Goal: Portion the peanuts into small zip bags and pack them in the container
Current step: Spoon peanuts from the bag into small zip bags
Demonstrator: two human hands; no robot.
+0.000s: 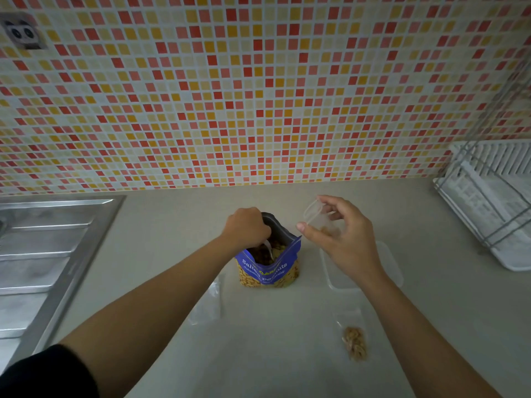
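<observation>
Blue peanut pouch (268,264) stands mid-worktop (172,225), mouth open. Your left hand (247,226) has its fingers curled round a pale spoon (268,249) dipped in the nuts. Your right hand (347,245) pinches the small zip bag (316,216) open just beside the pouch, with a few peanuts inside. Lift the spoon level with a modest load and bring the bag mouth close under it — spills are likely otherwise. One filled bag (355,341) lies near you; the clear container (395,265) sits under your right wrist.

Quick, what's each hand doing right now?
Left hand grips a spoon inside the peanut bag.
Right hand pinches a small zip bag, mouth open.
</observation>
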